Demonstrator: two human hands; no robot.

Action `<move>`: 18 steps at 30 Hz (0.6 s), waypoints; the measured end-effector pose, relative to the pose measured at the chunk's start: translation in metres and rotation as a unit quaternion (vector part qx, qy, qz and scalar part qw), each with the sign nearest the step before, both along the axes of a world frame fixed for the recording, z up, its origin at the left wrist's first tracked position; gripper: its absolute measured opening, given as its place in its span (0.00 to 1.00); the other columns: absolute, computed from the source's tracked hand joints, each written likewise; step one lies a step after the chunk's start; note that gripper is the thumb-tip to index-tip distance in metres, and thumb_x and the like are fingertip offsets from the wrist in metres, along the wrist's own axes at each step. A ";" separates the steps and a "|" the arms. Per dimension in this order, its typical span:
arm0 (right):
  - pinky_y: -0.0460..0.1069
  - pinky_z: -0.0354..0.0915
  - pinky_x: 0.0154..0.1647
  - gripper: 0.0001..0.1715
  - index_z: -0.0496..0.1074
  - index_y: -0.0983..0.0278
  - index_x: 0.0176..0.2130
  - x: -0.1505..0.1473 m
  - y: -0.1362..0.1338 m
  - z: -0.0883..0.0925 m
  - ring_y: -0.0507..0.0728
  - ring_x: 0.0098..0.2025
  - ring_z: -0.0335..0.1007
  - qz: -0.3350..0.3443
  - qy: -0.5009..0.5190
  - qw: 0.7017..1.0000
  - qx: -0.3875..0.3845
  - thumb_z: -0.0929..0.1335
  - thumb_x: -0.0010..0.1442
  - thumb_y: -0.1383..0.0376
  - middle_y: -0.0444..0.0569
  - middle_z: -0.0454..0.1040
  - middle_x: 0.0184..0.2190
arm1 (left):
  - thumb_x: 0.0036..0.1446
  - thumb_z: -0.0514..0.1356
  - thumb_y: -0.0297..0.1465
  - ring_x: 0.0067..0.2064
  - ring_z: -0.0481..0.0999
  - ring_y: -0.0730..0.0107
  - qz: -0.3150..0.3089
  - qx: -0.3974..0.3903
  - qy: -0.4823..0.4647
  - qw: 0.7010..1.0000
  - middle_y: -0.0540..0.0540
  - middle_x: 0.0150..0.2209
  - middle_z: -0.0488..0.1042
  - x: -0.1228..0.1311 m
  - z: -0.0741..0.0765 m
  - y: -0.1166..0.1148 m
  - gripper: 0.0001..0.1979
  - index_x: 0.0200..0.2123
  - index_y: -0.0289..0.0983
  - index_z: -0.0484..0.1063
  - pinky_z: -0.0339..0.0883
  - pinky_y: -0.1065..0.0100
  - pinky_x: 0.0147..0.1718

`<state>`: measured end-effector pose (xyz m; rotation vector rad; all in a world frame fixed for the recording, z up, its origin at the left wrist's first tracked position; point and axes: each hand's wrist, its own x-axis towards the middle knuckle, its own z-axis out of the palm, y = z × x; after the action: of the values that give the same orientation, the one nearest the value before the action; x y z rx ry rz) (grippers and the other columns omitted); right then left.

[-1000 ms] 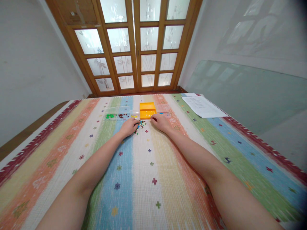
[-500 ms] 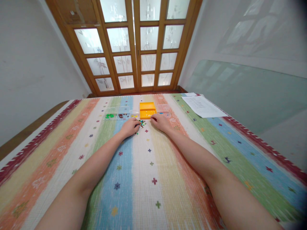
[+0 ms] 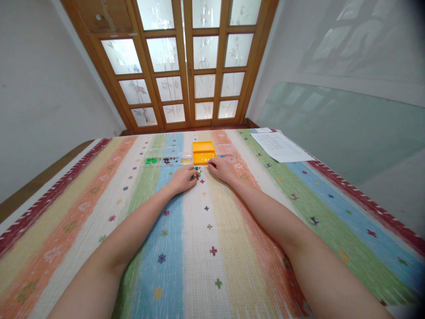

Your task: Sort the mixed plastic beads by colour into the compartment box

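Note:
A small pile of multicoloured beads lies on the cloth between my hands. My left hand rests against the near left side of the pile, its fingers curled in among the beads; what they hold is too small to make out. At the front right corner of a yellow open box, my right hand has thumb and fingers pinched together, and anything between them is hidden. Small pale pieces lie in the box's near half. Clear cases to its left hold green beads, dark red-brown beads and yellow beads.
Right of the yellow box is another clear case with a few blue pieces, partly behind my right hand. Written paper sheets lie at the table's far right. A striped cloth covers the table. Wooden glazed doors stand beyond.
My left hand has shifted slightly right and nearer to me, its fingertips now covering the near part of the bead pile. My right hand has stayed by the yellow box.

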<state>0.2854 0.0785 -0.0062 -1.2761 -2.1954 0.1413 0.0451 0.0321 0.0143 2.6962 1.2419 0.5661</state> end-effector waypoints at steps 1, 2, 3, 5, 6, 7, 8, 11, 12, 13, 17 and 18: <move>0.49 0.60 0.40 0.13 0.78 0.63 0.40 0.000 0.000 0.000 0.57 0.40 0.72 -0.001 -0.001 1.000 -0.001 0.64 0.68 0.66 0.51 0.80 0.39 | 0.61 0.58 0.30 0.46 0.73 0.58 -0.001 -0.001 0.001 1.000 0.42 0.42 0.74 0.001 0.000 -0.001 0.11 0.42 0.40 0.80 0.67 0.59 0.47; 0.49 0.60 0.41 0.13 0.78 0.63 0.40 0.000 0.000 0.000 0.58 0.40 0.72 -0.002 -0.002 1.000 -0.003 0.64 0.68 0.66 0.52 0.80 0.39 | 0.61 0.58 0.30 0.46 0.73 0.58 -0.002 -0.003 0.002 1.000 0.42 0.41 0.74 0.002 0.000 -0.002 0.11 0.42 0.40 0.80 0.67 0.59 0.47; 0.49 0.60 0.41 0.13 0.78 0.63 0.40 0.000 0.000 0.000 0.58 0.40 0.72 -0.002 -0.002 1.000 -0.003 0.64 0.68 0.66 0.52 0.80 0.39 | 0.60 0.58 0.29 0.47 0.73 0.58 -0.004 -0.003 0.003 1.000 0.42 0.42 0.74 0.003 0.000 -0.003 0.11 0.42 0.40 0.80 0.67 0.59 0.48; 0.49 0.61 0.42 0.13 0.79 0.63 0.41 0.000 0.000 0.000 0.58 0.41 0.72 -0.001 -0.001 1.000 -0.002 0.64 0.68 0.66 0.52 0.80 0.40 | 0.60 0.59 0.30 0.47 0.73 0.57 -0.009 -0.002 0.006 1.000 0.41 0.43 0.74 0.005 0.000 -0.004 0.11 0.42 0.41 0.80 0.67 0.59 0.48; 0.49 0.61 0.42 0.13 0.79 0.63 0.41 0.000 0.000 0.000 0.58 0.41 0.72 -0.001 0.001 1.000 -0.002 0.64 0.68 0.66 0.52 0.80 0.40 | 0.60 0.59 0.30 0.48 0.73 0.57 -0.012 -0.001 0.006 1.000 0.41 0.43 0.74 0.006 0.000 -0.005 0.10 0.43 0.41 0.80 0.67 0.59 0.48; 0.49 0.61 0.42 0.13 0.79 0.63 0.41 0.000 0.000 0.000 0.58 0.41 0.72 -0.001 0.001 1.000 -0.002 0.64 0.68 0.66 0.52 0.80 0.40 | 0.61 0.60 0.31 0.47 0.73 0.57 -0.014 0.000 0.005 1.000 0.41 0.43 0.75 0.006 0.000 -0.006 0.10 0.43 0.41 0.80 0.67 0.58 0.48; 0.49 0.61 0.43 0.13 0.79 0.63 0.41 0.000 0.000 0.000 0.58 0.41 0.72 -0.001 0.001 1.000 -0.003 0.64 0.68 0.66 0.52 0.80 0.40 | 0.62 0.60 0.32 0.47 0.73 0.57 -0.016 0.000 0.003 1.000 0.41 0.43 0.75 0.007 0.000 -0.006 0.10 0.43 0.41 0.80 0.67 0.58 0.47; 0.50 0.61 0.43 0.13 0.79 0.62 0.41 0.000 0.001 -0.001 0.58 0.41 0.72 -0.002 0.003 1.000 -0.002 0.64 0.68 0.65 0.52 0.81 0.40 | 0.64 0.59 0.34 0.46 0.73 0.58 -0.023 -0.001 -0.002 1.000 0.41 0.42 0.74 0.008 0.001 -0.007 0.10 0.42 0.41 0.80 0.67 0.59 0.46; 0.50 0.61 0.43 0.13 0.79 0.63 0.42 0.000 0.002 -0.001 0.58 0.41 0.72 -0.001 0.003 1.000 -0.002 0.64 0.68 0.65 0.52 0.81 0.40 | 0.65 0.58 0.34 0.46 0.73 0.58 -0.026 -0.002 -0.002 1.000 0.41 0.42 0.74 0.008 0.001 -0.008 0.10 0.41 0.41 0.80 0.66 0.59 0.46; 0.50 0.61 0.43 0.13 0.79 0.63 0.42 0.000 0.002 -0.002 0.58 0.41 0.72 -0.001 0.003 1.000 -0.002 0.64 0.68 0.65 0.52 0.81 0.40 | 0.65 0.58 0.34 0.46 0.73 0.58 -0.028 -0.003 -0.003 1.000 0.42 0.41 0.74 0.008 0.002 -0.008 0.10 0.41 0.41 0.80 0.66 0.59 0.46; 0.50 0.61 0.43 0.13 0.79 0.63 0.41 0.000 0.003 -0.003 0.58 0.41 0.72 -0.002 -0.001 1.000 -0.005 0.64 0.68 0.65 0.52 0.80 0.39 | 0.65 0.57 0.33 0.46 0.73 0.58 -0.035 -0.009 -0.003 0.999 0.41 0.41 0.74 0.011 0.003 -0.009 0.11 0.41 0.40 0.80 0.66 0.59 0.46; 0.50 0.61 0.43 0.13 0.79 0.63 0.41 0.000 0.003 -0.003 0.58 0.41 0.72 -0.001 -0.001 1.000 -0.004 0.64 0.68 0.65 0.52 0.80 0.39 | 0.65 0.57 0.33 0.46 0.73 0.58 -0.035 -0.009 -0.004 0.999 0.41 0.41 0.74 0.011 0.003 -0.009 0.10 0.40 0.40 0.80 0.66 0.59 0.47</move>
<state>0.2856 0.0813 -0.0089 -1.2836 -2.1966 0.1478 0.0565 0.0229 0.0170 2.7077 1.1412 0.5548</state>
